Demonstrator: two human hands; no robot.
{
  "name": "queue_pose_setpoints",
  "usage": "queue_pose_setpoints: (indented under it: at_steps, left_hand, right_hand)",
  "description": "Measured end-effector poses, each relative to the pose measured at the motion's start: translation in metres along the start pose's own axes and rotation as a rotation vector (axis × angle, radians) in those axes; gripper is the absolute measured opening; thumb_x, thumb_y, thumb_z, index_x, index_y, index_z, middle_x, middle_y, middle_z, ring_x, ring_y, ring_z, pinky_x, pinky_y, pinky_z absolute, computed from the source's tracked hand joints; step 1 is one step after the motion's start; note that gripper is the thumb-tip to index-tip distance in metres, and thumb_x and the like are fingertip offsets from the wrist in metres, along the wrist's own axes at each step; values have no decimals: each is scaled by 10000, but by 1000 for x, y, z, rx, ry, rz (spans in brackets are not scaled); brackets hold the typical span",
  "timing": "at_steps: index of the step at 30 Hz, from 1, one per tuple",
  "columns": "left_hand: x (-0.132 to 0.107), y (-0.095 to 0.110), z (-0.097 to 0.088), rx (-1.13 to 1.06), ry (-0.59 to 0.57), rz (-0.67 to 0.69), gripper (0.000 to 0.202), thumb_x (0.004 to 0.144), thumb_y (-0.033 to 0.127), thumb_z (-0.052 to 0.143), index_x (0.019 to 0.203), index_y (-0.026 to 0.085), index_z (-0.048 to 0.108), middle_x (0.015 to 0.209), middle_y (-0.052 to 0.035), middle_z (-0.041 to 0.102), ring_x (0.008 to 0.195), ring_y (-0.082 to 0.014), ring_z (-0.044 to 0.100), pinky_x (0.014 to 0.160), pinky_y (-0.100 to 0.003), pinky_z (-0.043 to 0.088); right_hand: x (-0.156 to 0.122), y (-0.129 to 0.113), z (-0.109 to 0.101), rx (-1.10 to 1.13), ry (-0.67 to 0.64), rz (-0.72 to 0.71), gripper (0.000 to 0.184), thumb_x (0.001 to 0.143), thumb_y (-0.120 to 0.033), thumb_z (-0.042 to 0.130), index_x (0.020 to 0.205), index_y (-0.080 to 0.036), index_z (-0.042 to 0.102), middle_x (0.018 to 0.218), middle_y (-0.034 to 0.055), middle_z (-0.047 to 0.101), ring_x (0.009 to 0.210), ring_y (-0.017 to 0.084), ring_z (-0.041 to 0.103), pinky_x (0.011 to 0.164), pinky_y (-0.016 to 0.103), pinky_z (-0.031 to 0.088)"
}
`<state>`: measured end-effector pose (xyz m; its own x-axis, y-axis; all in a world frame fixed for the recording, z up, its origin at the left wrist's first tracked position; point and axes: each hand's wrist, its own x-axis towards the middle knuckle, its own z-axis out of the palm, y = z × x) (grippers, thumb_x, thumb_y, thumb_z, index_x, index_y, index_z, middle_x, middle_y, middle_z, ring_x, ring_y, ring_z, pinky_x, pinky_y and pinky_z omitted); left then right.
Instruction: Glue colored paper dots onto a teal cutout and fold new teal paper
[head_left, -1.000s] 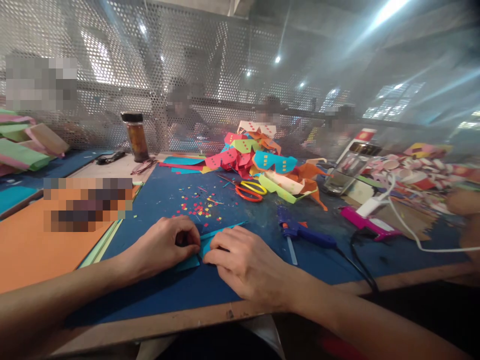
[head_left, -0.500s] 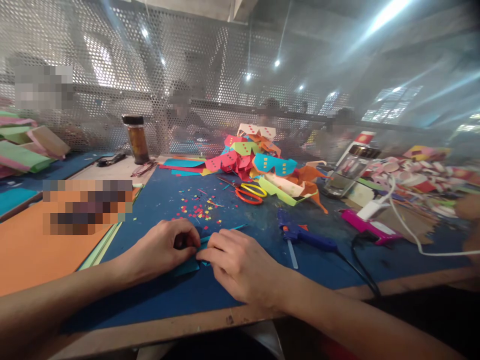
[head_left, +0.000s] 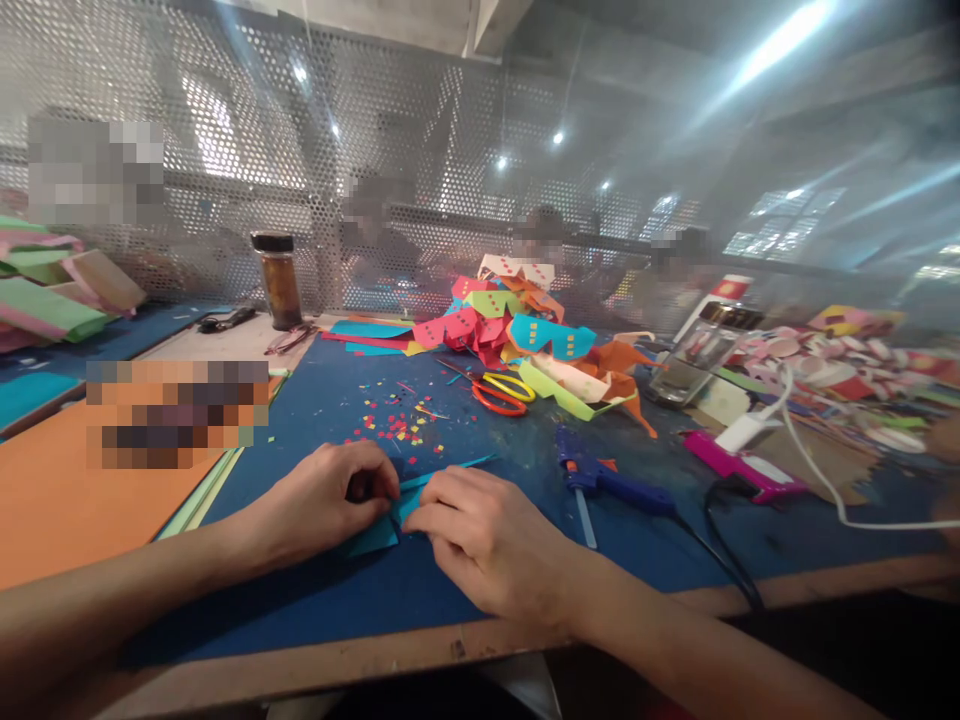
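Note:
A teal piece of paper [head_left: 377,537] lies on the blue mat [head_left: 420,585] near the table's front edge. My left hand [head_left: 330,500] has its fingers curled and pinches the paper's left part. My right hand [head_left: 480,535] presses and pinches the paper from the right, fingertips meeting the left hand's. A thin teal edge of the paper sticks out toward the right behind my right hand. Most of the paper is hidden under both hands.
Scissors with yellow and orange handles [head_left: 504,392] lie by a heap of coloured paper cut-outs [head_left: 525,330]. A blue glue gun [head_left: 607,480] with a black cord lies to the right. Small paper scraps [head_left: 390,420], a jar [head_left: 279,280], an orange sheet [head_left: 67,490] and a perforated metal screen [head_left: 420,150] surround the mat.
My right hand has slid a little left over the teal paper, closing up to the left hand. The view has shifted slightly.

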<state>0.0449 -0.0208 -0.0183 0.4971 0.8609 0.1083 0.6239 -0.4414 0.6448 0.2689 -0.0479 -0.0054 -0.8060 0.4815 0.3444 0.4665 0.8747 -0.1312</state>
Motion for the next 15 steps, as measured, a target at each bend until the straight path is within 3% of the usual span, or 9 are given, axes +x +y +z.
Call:
queue_pose_setpoints:
  at_steps: [8, 15]
  left_hand:
    - [-1, 1, -2, 1, -6, 10, 160, 775, 153, 558, 829, 218, 694, 753, 20, 666, 674, -147, 554, 638, -260, 413]
    - [-1, 0, -2, -5, -11, 15, 162, 772, 151, 554, 834, 220, 688, 770, 19, 672, 692, -153, 567, 650, -270, 415]
  right_hand:
    - [-3, 2, -2, 56, 34, 5, 254, 850, -27, 480, 920, -150, 691, 899, 52, 669, 793, 170, 560, 764, 304, 470]
    - [-2, 1, -1, 66, 27, 25, 269, 866, -34, 462, 973, -153, 679, 914, 60, 657, 827, 177, 568, 776, 307, 483]
